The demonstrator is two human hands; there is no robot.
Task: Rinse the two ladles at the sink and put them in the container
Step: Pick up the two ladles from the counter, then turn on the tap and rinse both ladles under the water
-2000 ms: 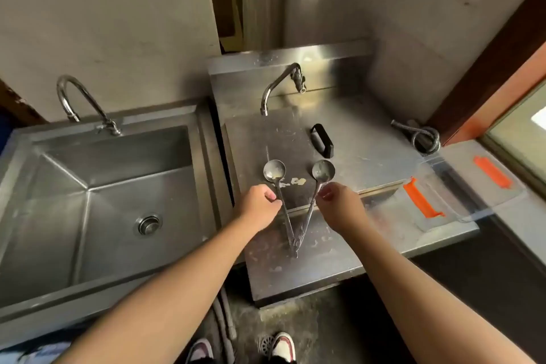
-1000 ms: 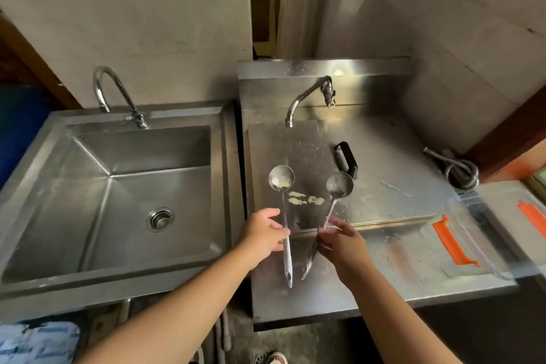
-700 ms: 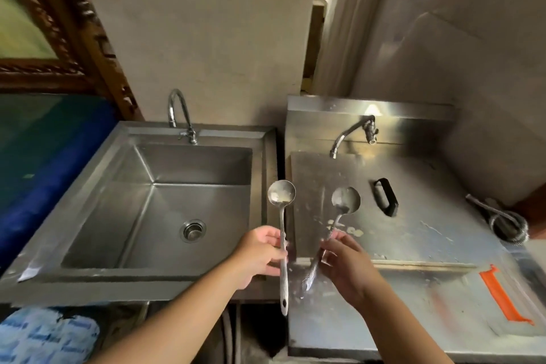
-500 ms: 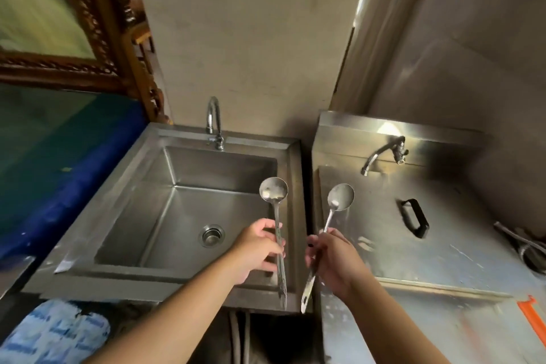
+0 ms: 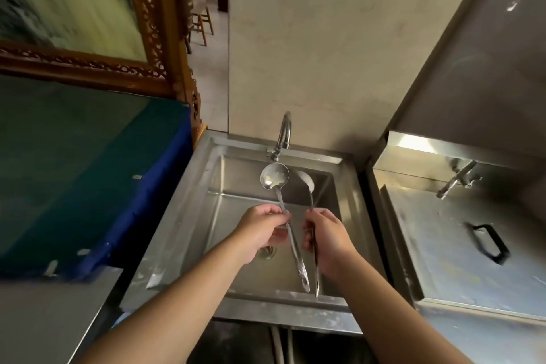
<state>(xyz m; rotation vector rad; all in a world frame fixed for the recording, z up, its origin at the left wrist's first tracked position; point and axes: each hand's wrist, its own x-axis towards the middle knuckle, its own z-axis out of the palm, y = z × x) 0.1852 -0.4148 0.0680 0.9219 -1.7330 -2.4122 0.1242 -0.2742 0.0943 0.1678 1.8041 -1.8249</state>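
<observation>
The sink (image 5: 189, 216) now lay directly beneath both hands, where a second earlier the covered steel desk (image 5: 472, 245) had been under them, so the carry looked done and rinsing could begin once the faucet (image 5: 284, 134), just beyond the bowls, was opened. The left hand (image 5: 260, 230) was closed on the left ladle (image 5: 274, 177), soiled bowl up, and the right hand (image 5: 328, 238) on the right ladle (image 5: 305, 179); basin walls stood well clear either side, and no container showed
</observation>
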